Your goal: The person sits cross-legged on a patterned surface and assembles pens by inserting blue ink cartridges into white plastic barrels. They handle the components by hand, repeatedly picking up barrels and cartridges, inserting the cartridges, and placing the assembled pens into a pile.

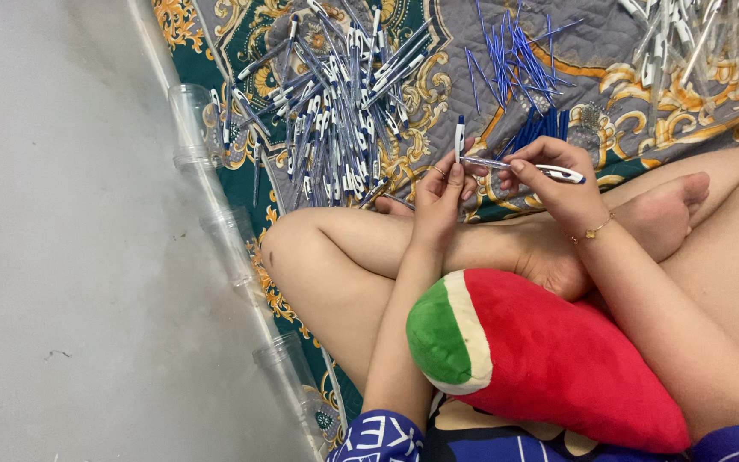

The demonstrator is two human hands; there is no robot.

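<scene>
Now both hands [498, 184] pinch one clear pen [515, 166].

A heap of pens [335, 94] lies on the quilt [626, 111], left of the loose refills [515, 60]. Plastic cups [194, 120] line the quilt's left edge. A cushion [540, 351] rests on the lap.

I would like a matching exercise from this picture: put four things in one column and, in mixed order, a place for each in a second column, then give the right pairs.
1. left hand
2. right hand
3. watermelon-slice cushion
4. clear plastic cups

A. on the person's lap
B. along the patterned mat's edge beside the grey floor
C. holds a pen cap upright
D. holds a clear pen lying sideways

Pairs: 1-C, 2-D, 3-A, 4-B
</scene>
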